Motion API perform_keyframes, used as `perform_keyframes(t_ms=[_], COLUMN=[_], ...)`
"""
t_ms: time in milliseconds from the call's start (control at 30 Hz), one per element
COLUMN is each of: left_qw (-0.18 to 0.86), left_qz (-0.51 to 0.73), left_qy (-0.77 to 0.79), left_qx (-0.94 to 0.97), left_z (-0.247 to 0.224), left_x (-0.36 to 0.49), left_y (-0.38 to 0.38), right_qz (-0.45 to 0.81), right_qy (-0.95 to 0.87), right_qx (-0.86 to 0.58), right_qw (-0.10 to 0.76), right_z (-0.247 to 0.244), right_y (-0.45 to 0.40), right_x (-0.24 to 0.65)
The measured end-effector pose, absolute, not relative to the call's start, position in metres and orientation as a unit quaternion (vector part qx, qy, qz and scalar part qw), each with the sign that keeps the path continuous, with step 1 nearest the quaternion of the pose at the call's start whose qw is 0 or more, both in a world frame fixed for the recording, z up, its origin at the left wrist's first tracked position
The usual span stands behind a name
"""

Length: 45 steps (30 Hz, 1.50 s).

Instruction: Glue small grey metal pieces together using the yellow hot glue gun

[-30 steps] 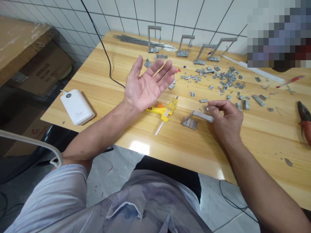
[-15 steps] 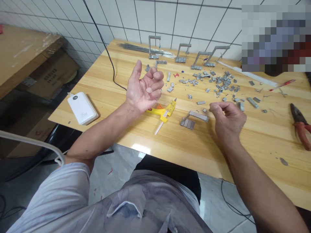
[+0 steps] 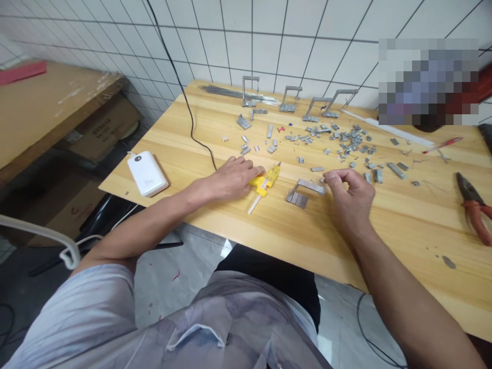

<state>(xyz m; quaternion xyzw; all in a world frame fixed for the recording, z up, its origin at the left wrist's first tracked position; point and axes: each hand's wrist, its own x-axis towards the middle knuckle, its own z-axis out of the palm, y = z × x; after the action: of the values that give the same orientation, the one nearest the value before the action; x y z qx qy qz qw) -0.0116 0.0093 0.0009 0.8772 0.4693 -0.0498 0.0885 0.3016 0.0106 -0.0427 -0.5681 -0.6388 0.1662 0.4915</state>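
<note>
Palm down, my left hand [image 3: 235,179] has its fingers over the handle of a yellow glue gun [image 3: 267,180], whose nozzle points away from me and whose white glue stick sticks out toward the table edge. My right hand [image 3: 351,197] is pinched closed at the right end of a small grey bracket [image 3: 311,186]; whatever lies between the fingertips is too small to make out. The bracket lies on the table, its base of grey strips [image 3: 296,198] to the left.
Several grey frames [image 3: 250,92] stand along the back of the wooden table [image 3: 246,230]. Loose grey pieces [image 3: 351,138] lie scattered in front. A white power bank [image 3: 148,173] and black cable [image 3: 188,110] are left; pliers [image 3: 474,207] and a red pen [image 3: 442,145] are right.
My left hand has turned from palm up to palm down and come down onto the glue gun's handle. My right hand stays pinched near the bracket's end. The view has shifted slightly.
</note>
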Motion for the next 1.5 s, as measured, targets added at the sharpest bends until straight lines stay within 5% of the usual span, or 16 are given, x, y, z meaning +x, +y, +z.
perform_keyframes(t_ms=[233, 467, 833, 1033, 1133, 1233, 1500], left_qw=[0.076, -0.012, 0.088, 0.151, 0.460, 0.680, 0.823], left_qz=[-0.014, 0.162, -0.075, 0.223, 0.501, 0.512, 0.430], left_qy=[0.419, 0.592, 0.759, 0.697, 0.453, 0.249, 0.174], left_qx=[0.905, 0.790, 0.641, 0.665, 0.576, 0.462, 0.328], left_z=[0.001, 0.024, 0.001, 0.044, 0.068, 0.078, 0.051], left_x=[-0.006, -0.130, -0.161, -0.114, -0.040, 0.043, 0.132], left_y=[0.020, 0.100, 0.170, 0.137, 0.112, 0.089, 0.079], right_qz=[0.163, 0.167, 0.169, 0.167, 0.204, 0.284, 0.442], right_qy=[-0.633, -0.643, -0.637, -0.631, -0.610, -0.572, -0.551], right_qx=[-0.572, -0.568, -0.590, -0.577, -0.564, -0.532, -0.427], right_qw=[0.496, 0.486, 0.466, 0.492, 0.518, 0.555, 0.565], right_z=[-0.044, -0.046, -0.047, -0.043, -0.040, -0.031, -0.003], right_y=[0.013, 0.012, 0.013, 0.012, 0.016, 0.024, 0.044], right_x=[0.305, 0.304, 0.305, 0.305, 0.306, 0.307, 0.304])
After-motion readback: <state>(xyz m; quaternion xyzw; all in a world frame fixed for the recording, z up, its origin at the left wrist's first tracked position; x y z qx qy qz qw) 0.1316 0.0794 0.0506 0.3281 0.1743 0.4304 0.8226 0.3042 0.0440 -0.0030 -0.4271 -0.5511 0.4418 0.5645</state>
